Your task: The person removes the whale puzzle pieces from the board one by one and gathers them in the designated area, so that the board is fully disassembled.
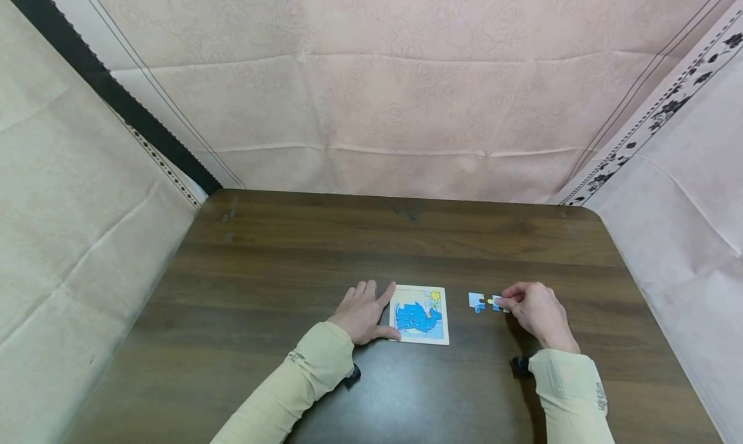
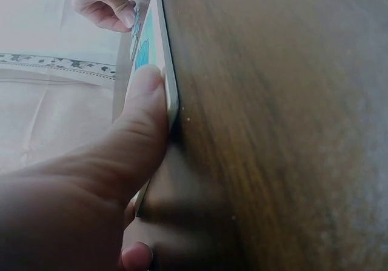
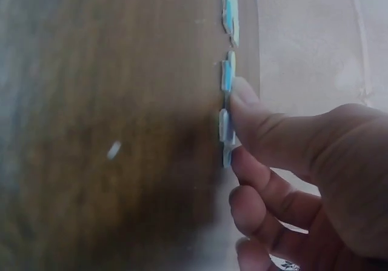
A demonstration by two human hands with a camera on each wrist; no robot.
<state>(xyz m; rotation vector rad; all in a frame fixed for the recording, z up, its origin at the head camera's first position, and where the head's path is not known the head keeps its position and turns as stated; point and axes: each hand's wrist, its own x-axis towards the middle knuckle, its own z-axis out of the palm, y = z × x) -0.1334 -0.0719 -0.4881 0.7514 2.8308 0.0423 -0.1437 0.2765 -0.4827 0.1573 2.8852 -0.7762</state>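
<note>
A square jigsaw puzzle (image 1: pixel 418 316) with a blue whale and a yellow sun lies in a pale frame on the table. My left hand (image 1: pixel 362 315) is spread along its left side, thumb on the lower left edge and index finger at the upper left corner. In the left wrist view the thumb (image 2: pixel 145 95) presses on the frame's rim. Right of the puzzle, my right hand (image 1: pixel 536 308) pinches a small blue and yellow puzzle piece (image 3: pixel 227 74) at table level between thumb and fingers. Beside it lies a loose blue and white piece (image 1: pixel 475 300).
The brown wooden table (image 1: pixel 325 250) has rounded far corners. Pale patterned cloth (image 1: pixel 371 108) hangs behind it and along both sides. A dark strap end (image 1: pixel 520 366) shows at the right cuff.
</note>
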